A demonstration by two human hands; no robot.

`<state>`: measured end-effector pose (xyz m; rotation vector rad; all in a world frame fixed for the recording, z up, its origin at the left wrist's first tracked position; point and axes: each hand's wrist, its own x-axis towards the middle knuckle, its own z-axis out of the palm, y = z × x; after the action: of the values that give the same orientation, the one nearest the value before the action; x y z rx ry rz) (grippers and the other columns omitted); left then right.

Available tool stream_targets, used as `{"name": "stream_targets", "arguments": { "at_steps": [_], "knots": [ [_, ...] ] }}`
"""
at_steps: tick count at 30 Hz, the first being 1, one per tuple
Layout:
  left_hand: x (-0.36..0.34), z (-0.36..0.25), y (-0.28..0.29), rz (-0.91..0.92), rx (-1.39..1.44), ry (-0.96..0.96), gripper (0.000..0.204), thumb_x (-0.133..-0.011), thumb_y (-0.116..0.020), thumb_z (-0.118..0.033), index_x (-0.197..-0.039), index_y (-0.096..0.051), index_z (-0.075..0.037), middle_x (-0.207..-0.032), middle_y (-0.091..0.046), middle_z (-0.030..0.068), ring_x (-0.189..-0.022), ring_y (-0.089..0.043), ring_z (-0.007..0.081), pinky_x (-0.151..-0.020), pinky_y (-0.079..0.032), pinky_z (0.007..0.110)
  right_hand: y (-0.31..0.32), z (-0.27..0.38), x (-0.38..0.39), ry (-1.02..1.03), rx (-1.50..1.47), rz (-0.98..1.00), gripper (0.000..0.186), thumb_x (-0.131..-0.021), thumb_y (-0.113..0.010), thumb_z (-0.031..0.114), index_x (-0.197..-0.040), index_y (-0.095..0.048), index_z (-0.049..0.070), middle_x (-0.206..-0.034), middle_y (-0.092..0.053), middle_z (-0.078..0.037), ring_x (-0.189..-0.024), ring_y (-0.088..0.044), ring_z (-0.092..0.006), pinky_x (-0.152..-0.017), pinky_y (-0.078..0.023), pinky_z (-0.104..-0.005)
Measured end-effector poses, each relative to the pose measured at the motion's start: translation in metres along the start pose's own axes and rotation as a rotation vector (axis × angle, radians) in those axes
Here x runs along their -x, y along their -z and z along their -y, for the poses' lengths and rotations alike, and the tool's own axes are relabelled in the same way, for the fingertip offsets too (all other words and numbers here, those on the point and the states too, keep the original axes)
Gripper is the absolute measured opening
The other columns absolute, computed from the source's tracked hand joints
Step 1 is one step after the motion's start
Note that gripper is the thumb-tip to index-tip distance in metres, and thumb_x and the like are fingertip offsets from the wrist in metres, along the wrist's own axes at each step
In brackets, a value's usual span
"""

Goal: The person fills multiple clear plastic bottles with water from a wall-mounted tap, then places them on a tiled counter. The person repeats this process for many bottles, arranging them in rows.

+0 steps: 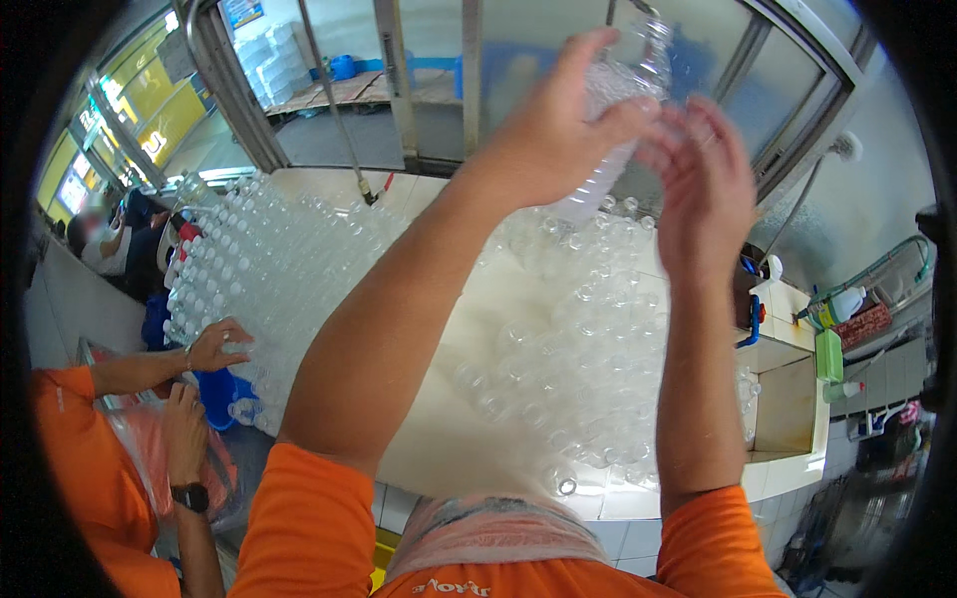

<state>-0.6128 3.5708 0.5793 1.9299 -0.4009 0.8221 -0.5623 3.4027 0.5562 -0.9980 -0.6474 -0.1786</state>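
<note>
White bench (449,409) is spreading below both hands, running away toward the glazed metal frames. Packed clear bottles (289,259) are filling its left side, beyond the left forearm; a looser bottle cluster (588,369) is lying between the forearms. Co-worker (90,478) in orange is working left of these hands, beside a blue tub (217,399).

Left hand (573,110) is clamping round a clear plastic bottle (620,82), which is slanting in the air over the bench's far side. Right hand (703,169) is hovering just beside it, fingers loosely spread, gripping nothing I can make out.

Step in hand, my reading: single bottle being handled above the others. Next move is probably calling for a firm left grip, light enough not to dent thin plastic, and clearance from the bottles below.

Hard to tell: right fingers are blurring, so contact with the bottle is staying uncertain. Left fingers are partly hiding the bottle's middle. A bent metal pipe (643,9) is running out of view above.
</note>
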Motion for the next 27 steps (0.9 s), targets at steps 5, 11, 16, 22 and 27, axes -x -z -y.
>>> {"name": "stream_targets", "arguments": {
  "at_steps": [5, 11, 16, 22, 27],
  "knots": [
    [-0.005, -0.002, 0.001, -0.02, -0.021, -0.112, 0.078, -0.098, -0.071, -0.034, -0.162, -0.034, -0.007, -0.154, -0.051, 0.0187, -0.139, -0.052, 0.03, -0.118, -0.038, 0.04, 0.046, -0.09, 0.125, -0.288, 0.915, 0.788, 0.042, -0.085, -0.078, 0.013, -0.126, -0.071, 0.004, -0.128, -0.07, -0.019, -0.119, -0.065, -0.0399, -0.105, -0.05, -0.0487],
    [-0.006, -0.014, -0.004, 0.007, 0.23, 0.08, 0.073, -0.102, -0.067, -0.029, -0.163, -0.034, -0.008, -0.155, -0.049, 0.0188, -0.139, -0.05, 0.0257, -0.118, -0.038, 0.038, 0.065, -0.131, 0.142, -0.258, 1.006, 1.03, 0.039, -0.079, -0.076, 0.008, -0.117, -0.075, 0.006, -0.117, -0.07, -0.017, -0.11, -0.066, -0.0378, -0.098, -0.052, -0.0495],
    [0.002, -0.012, -0.002, -0.025, 0.163, 0.048, 0.073, -0.101, -0.071, -0.03, -0.161, -0.037, -0.008, -0.151, -0.054, 0.0189, -0.138, -0.052, 0.0265, -0.116, -0.04, 0.04, 0.064, -0.066, 0.054, 0.003, 0.818, 0.41, 0.04, -0.09, -0.068, 0.006, -0.13, -0.07, 0.004, -0.112, -0.067, -0.019, -0.106, -0.065, -0.0348, -0.098, -0.051, -0.0434],
    [0.053, -0.003, 0.01, 0.032, -0.261, 0.143, 0.074, -0.094, -0.078, -0.023, -0.157, -0.043, -0.008, -0.134, -0.066, 0.0151, -0.121, -0.064, 0.0259, -0.104, -0.049, 0.039, 0.02, 0.032, -0.022, 0.13, 0.828, 0.371, 0.036, -0.091, -0.078, 0.017, -0.124, -0.072, 0.001, -0.108, -0.076, -0.015, -0.097, -0.073, -0.0224, -0.084, -0.058, -0.0343],
    [0.13, 0.047, 0.038, -0.034, -0.019, 0.567, 0.063, -0.088, -0.081, -0.016, -0.144, -0.053, -0.007, -0.113, -0.07, 0.0117, -0.105, -0.068, 0.0259, -0.095, -0.052, 0.036, -0.015, 0.039, -0.036, 0.215, 0.862, 0.321, 0.037, -0.089, -0.083, 0.021, -0.116, -0.074, -0.004, -0.101, -0.079, -0.016, -0.094, -0.076, -0.0198, -0.085, -0.059, -0.0335]
  ]
}}
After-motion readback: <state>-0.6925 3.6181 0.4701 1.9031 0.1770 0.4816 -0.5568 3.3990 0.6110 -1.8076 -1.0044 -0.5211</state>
